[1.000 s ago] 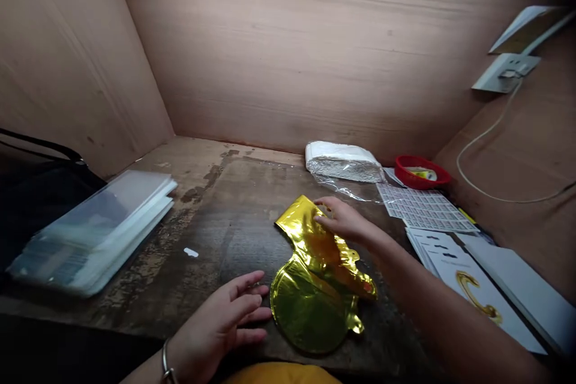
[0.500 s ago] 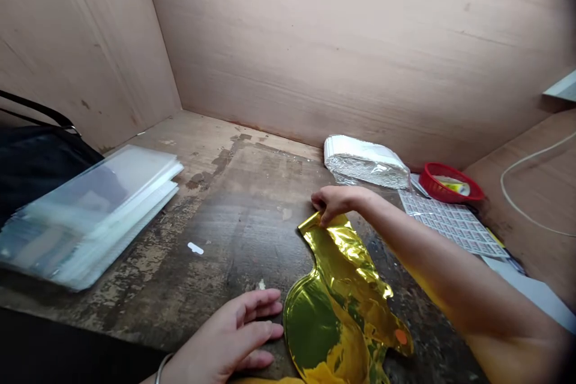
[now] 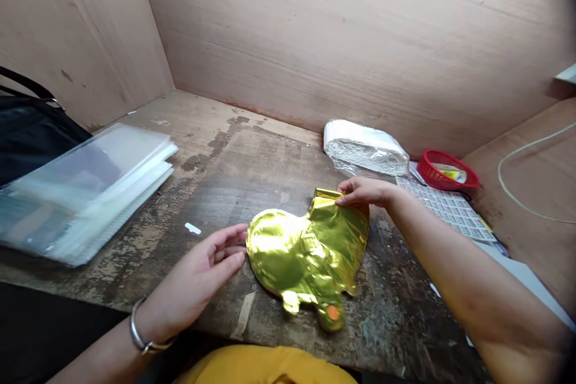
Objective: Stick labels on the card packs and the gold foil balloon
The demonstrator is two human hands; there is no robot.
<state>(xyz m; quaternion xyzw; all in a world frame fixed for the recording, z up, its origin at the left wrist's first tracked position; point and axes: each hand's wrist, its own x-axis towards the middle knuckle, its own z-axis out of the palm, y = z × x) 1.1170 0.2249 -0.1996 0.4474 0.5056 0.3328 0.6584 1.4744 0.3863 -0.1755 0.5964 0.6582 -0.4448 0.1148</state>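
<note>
A flat, uninflated gold foil balloon [image 3: 288,252] lies on the worn wooden tabletop, with a rounded lobe at its left and small tabs along its lower edge. One tab carries an orange dot [image 3: 333,312]. My right hand [image 3: 362,192] pinches the folded top edge, thumb in front and the other fingers partly hidden behind the foil. At the balloon's left rim is my left hand [image 3: 204,270], fingers apart and tips against or very near the foil; it wears a silver bangle [image 3: 136,327].
Clear plastic sleeves [image 3: 90,186] are stacked at the left beside a black bag [image 3: 36,132]. Along the back wall sit a plastic-wrapped white bundle [image 3: 366,147] and a red basket [image 3: 445,177]. Printed label sheets [image 3: 454,210] lie at right, a small white tab [image 3: 192,228] at left.
The balloon has turned and shifted left, its rounded lobe now pointing left. My right hand has moved slightly right with the folded edge; my left hand has moved up and left.
</note>
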